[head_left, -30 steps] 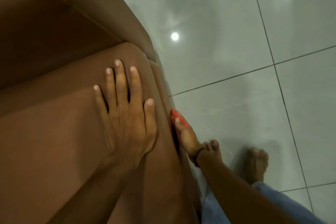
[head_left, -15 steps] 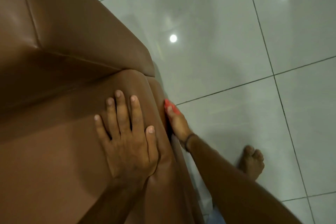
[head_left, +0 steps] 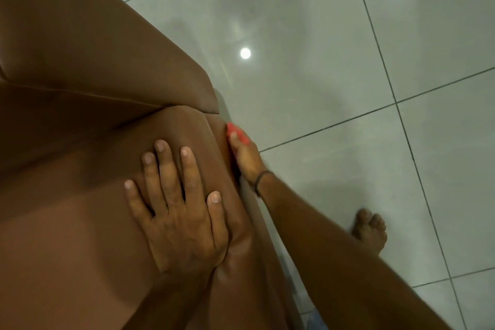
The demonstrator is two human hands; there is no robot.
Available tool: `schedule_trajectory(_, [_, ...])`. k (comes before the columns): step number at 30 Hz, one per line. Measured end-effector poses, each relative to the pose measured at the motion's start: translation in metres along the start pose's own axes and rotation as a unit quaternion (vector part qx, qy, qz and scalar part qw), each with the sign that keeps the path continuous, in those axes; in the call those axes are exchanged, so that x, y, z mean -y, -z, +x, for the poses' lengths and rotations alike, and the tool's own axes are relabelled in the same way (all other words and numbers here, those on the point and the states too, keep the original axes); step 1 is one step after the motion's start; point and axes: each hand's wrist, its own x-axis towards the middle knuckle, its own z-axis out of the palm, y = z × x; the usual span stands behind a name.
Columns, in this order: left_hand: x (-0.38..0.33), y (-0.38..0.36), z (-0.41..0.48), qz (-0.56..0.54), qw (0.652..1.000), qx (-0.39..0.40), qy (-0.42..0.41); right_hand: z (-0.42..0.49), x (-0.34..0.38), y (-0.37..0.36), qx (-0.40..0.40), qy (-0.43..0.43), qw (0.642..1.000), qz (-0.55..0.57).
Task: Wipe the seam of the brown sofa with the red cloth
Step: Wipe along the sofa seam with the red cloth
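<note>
Head view: the left hand [head_left: 176, 211] lies flat at frame centre, fingers spread, palm down on the brown sofa [head_left: 80, 222] cushion, gripping nothing. The right hand [head_left: 245, 155], just right of it, presses the red cloth [head_left: 237, 132] into the seam [head_left: 214, 131] along the cushion's front edge, fingers closed on it. A bare foot [head_left: 371, 230] stands on the grey tiled floor [head_left: 348, 61], lower right.

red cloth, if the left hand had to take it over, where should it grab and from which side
Probably the free tip of the red cloth poking out past the right hand, reached from above over the cushion edge of the brown sofa. The rest is hidden under that hand, pressed against the sofa's side. The left hand lies flat on the cushion.
</note>
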Motion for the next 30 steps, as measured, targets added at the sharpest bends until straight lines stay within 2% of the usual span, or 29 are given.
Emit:
schedule_trajectory(1, [0.0,-0.001,0.001,-0.002,1.0,-0.001,-0.003,0.015,0.014,-0.006,-0.003,0.003,1.0,-0.011])
schedule_trajectory(3, [0.0,-0.002,0.002,-0.004,1.0,-0.001,-0.003,0.02,0.032,-0.018,0.024,0.067,0.997,-0.012])
schedule_trajectory(5, [0.001,-0.003,0.001,-0.009,1.0,-0.001,-0.002,-0.01,0.028,-0.018,0.065,0.142,0.988,-0.012])
schedule_trajectory(7, [0.001,-0.002,0.001,-0.011,1.0,0.002,0.001,-0.053,-0.001,-0.006,0.08,0.169,0.982,-0.003])
schedule_trajectory(10, [0.0,-0.001,0.001,-0.003,1.0,-0.004,0.006,-0.085,-0.046,0.016,0.08,0.13,0.988,0.026])
schedule_trajectory(14, [0.0,-0.004,0.002,0.011,1.0,-0.013,0.005,-0.027,-0.033,0.012,0.03,0.015,0.999,0.028])
schedule_trajectory(15, [-0.001,-0.005,0.001,0.012,1.0,-0.014,0.007,-0.018,-0.024,0.007,0.021,0.016,0.999,0.02])
schedule_trajectory(17, [-0.002,-0.005,0.001,0.009,1.0,-0.012,0.005,-0.026,-0.013,-0.001,0.053,0.078,0.995,0.03])
schedule_trajectory(20, [-0.003,-0.002,0.002,0.016,1.0,-0.012,0.005,-0.086,-0.045,0.014,0.103,0.153,0.982,0.03])
schedule_trajectory(23, [-0.005,0.0,0.001,0.026,0.999,-0.019,0.01,-0.131,-0.105,0.043,0.089,0.109,0.989,0.04])
schedule_trajectory(27, [-0.005,0.002,0.001,0.028,0.999,-0.024,0.001,-0.073,-0.098,0.04,0.062,0.016,0.998,0.003])
schedule_trajectory(28, [-0.005,0.002,0.002,0.02,0.999,-0.028,0.002,-0.063,-0.085,0.032,0.057,0.016,0.998,0.008])
schedule_trajectory(30, [-0.007,0.005,0.002,0.006,0.999,-0.032,0.0,-0.069,-0.07,0.02,0.062,0.075,0.995,0.016])
